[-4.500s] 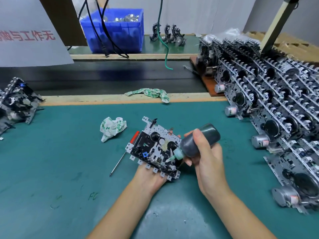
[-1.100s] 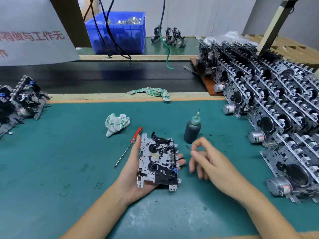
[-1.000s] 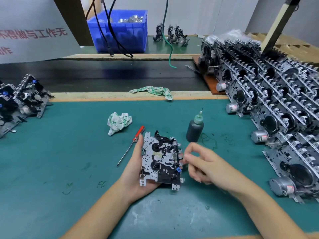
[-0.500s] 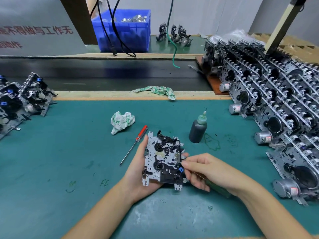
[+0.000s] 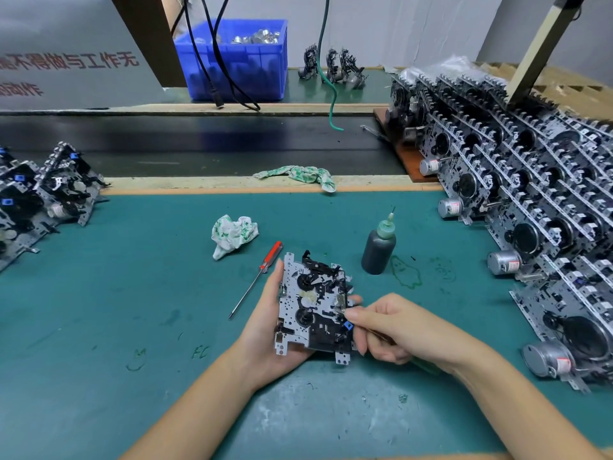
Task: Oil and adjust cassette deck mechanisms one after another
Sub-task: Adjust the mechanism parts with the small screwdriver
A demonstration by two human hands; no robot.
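A cassette deck mechanism (image 5: 311,310), a silver plate with black gears, lies face up in my left hand (image 5: 265,333), which cups it from below with the thumb along its left edge. My right hand (image 5: 394,330) pinches a thin tool with a green handle (image 5: 426,366); the tool's tip meets the mechanism's right edge near a small blue part. The handle is mostly hidden under my wrist. A dark oil bottle (image 5: 378,250) with a green nozzle stands upright on the mat, just beyond the mechanism and apart from both hands.
A red-handled screwdriver (image 5: 265,263) and a crumpled rag (image 5: 234,234) lie left of the mechanism. Rows of stacked mechanisms (image 5: 530,207) fill the right side, more mechanisms (image 5: 43,194) sit at the far left. A second rag (image 5: 298,174) hangs over the mat's far edge; a blue bin (image 5: 238,58) stands behind.
The oil bottle left my right hand and now stands on the mat. My left hand turned the mechanism upright. My right hand took up the green-handled tool and brought it to the mechanism's right edge.
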